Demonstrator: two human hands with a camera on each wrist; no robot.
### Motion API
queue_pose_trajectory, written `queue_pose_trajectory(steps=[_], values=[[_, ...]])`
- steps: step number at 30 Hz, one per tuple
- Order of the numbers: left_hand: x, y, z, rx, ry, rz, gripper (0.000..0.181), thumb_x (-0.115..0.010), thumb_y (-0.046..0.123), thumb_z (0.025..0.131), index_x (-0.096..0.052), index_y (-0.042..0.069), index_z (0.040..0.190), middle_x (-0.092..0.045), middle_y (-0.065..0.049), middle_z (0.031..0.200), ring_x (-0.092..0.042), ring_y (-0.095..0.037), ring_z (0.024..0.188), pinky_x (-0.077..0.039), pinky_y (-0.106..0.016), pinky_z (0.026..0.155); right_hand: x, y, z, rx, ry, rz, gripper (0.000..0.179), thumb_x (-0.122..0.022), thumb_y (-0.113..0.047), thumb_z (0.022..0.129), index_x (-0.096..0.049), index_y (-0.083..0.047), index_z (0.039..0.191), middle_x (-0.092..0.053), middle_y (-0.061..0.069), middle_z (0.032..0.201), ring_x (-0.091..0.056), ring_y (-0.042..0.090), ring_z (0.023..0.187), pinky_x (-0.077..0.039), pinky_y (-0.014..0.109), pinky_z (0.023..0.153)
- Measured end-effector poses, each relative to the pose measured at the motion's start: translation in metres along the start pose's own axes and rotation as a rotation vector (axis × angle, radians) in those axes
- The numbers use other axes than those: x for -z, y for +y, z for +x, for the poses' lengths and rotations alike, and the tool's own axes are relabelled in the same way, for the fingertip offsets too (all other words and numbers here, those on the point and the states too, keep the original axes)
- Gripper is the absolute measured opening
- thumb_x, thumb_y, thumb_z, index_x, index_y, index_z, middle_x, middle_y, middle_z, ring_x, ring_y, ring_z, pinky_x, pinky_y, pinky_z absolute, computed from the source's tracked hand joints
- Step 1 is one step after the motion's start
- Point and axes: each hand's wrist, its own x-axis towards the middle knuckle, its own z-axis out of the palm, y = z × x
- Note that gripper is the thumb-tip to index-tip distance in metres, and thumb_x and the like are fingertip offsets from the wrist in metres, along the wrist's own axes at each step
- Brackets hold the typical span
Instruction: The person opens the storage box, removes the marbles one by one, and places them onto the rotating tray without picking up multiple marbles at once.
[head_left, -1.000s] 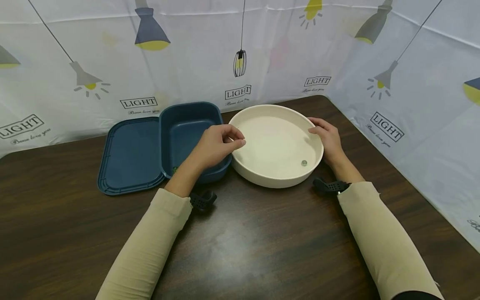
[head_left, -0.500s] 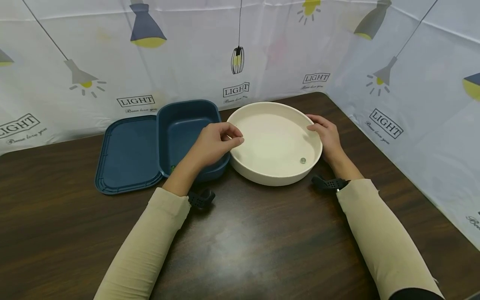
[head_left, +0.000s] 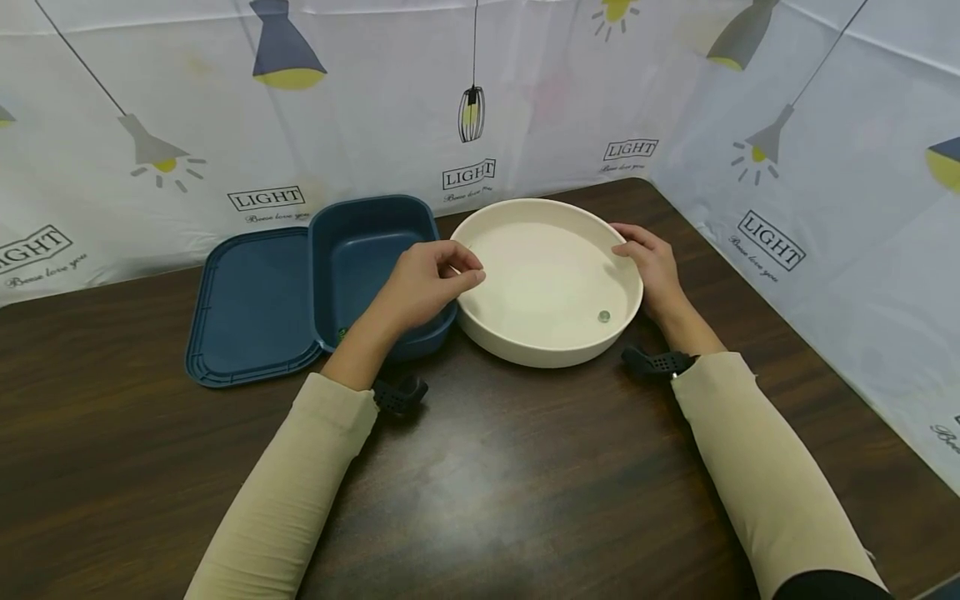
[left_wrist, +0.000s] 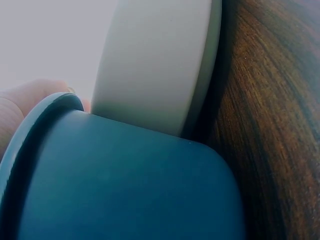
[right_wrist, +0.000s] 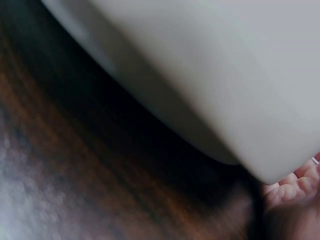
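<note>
The desk (head_left: 465, 492) fills the lower part of the head view and carries everything in use. The cream dish (head_left: 542, 279) sits just right of the frame's centre, and the dark blue box (head_left: 367, 271) is beside it on the left, while the blue lid (head_left: 255, 300) lies farther left, next to the box; uncovering the box is therefore done, and putting the lid back on is not. The right hand (head_left: 654, 265) grips the dish's rim on the right side of the frame, thumb at the inner edge. The left hand (head_left: 426, 283), near the centre, reaches across the box to the dish's left rim, its fingers curled and thumb and forefinger close together; whether anything is pinched between them cannot be told. Smallest are a clear greenish bead (head_left: 603, 317) inside the dish, toward its lower right, and a green bit (head_left: 342, 333) in the box's lower left corner, partly hidden by the wrist. With small pieces in both containers, the work looks partway along; how many pieces remain to be handled is impossible to judge from here.
</note>
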Motion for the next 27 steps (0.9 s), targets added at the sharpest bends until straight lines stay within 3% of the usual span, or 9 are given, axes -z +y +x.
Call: queue_pose_trajectory(steps=[27], values=[[-0.0004, -0.0012, 0.0000, -0.011, 0.003, -0.008, 0.018, -0.068, 0.027, 0.096, -0.072, 0.014, 0.107, -0.072, -0.005, 0.104, -0.061, -0.019, 0.084, -0.049, -0.030, 0.073, 0.0003, -0.0015, -0.0011, -0.016, -0.004, 0.003, 0.041, -0.052, -0.007, 0.098, -0.059, -0.002, 0.138, -0.060, 0.005, 0.131, -0.063, 0.010, 0.104, -0.054, 0.013, 0.081]])
